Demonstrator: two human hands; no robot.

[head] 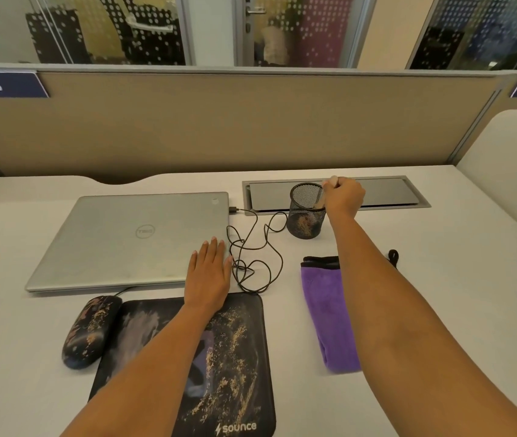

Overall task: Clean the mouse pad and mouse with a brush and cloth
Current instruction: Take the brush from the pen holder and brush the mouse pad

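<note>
The black mouse pad (235, 357) lies at the near edge of the white desk (440, 279), with a "sounce" logo on its near rim and tan, sawdust-like crumbs scattered down its right half. The left forearm crosses it.

The left hand (208, 275) lies flat, fingers straight and close together, holding nothing. The fingertips rest on the near right corner of a closed silver Dell laptop (131, 241), and the wrist is over the pad's far edge. Just right of this hand, a thin black cable (251, 257) lies in loose loops and runs up to the laptop's right side.

The right hand (344, 197) is curled into a fist at the rim of a black mesh pen cup (303, 222). Its fingers grip a pale handle, apparently the brush (319, 201), which slants down into the cup; the bristles cannot be made out. The cup stands in front of a grey desk hatch (392, 192).

The black mouse (88, 331), also speckled with crumbs, lies against the pad's far left corner, below the laptop's front edge. A folded purple cloth (329, 313) with a black edge lies right of the pad, apart from it and partly under the right forearm.

A tan partition (219, 121) backs the desk and carries a label reading 385 (5, 85).
</note>
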